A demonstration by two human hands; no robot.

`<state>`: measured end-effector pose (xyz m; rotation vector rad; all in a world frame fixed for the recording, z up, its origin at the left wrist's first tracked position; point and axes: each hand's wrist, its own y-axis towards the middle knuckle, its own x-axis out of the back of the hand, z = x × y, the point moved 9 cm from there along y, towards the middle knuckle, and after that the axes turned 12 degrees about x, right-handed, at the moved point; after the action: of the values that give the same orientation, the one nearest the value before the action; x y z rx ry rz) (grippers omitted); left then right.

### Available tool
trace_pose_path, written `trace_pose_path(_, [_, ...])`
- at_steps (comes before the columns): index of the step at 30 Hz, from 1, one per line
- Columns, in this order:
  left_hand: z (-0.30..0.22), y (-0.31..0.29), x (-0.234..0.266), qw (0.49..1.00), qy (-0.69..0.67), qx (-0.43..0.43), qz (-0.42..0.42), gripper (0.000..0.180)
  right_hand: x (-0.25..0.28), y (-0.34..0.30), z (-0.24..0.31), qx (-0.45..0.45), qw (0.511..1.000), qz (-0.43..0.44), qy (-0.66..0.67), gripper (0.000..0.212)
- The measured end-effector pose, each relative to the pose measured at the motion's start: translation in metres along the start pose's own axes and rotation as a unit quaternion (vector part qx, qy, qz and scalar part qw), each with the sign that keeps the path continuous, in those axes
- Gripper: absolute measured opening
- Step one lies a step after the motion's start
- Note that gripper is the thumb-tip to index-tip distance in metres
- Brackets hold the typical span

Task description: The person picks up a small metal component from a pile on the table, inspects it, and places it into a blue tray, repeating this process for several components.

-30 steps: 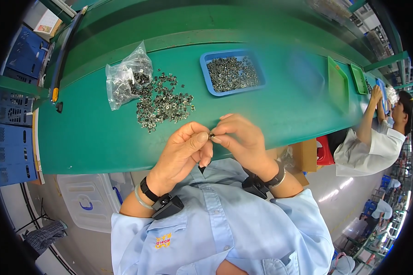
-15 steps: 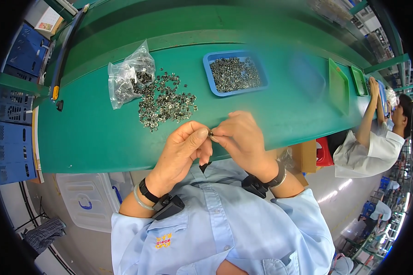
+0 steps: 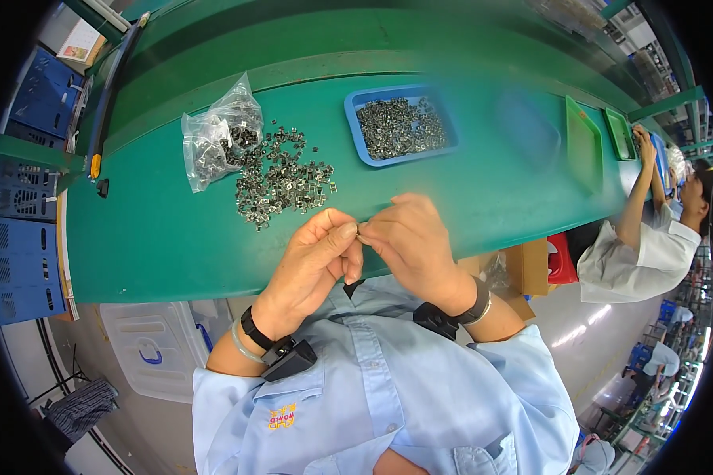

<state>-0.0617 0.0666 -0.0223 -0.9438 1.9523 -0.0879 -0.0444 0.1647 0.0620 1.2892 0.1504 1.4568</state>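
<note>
One small part [image 3: 359, 229] apparently worked between left grip [image 3: 318, 255] and right grip [image 3: 413, 244], both pinched closed; steady control likely needed next.

I am recording a plain green surface [image 3: 174, 253]. By its far edge, the filled tray [image 3: 388, 163] is showing blue; the loose parts [image 3: 285, 186] are mixing silver and black. Farther right along that edge, two other trays [image 3: 583, 150] are showing brighter green. Off the near-left corner, cloth [image 3: 79, 408] is showing pale stripes on dark.
</note>
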Motion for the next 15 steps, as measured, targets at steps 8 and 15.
trace_pose_path(8, [-0.001,0.002,0.000,1.000,0.010,-0.008,0.013,0.014,0.000,-0.005,-0.001,-0.007,1.000,-0.017,0.024,0.018])
trace_pose_path(15, [-0.005,-0.001,-0.008,1.000,0.014,-0.016,0.019,0.015,0.003,-0.010,-0.012,-0.038,0.992,-0.069,0.103,0.018])
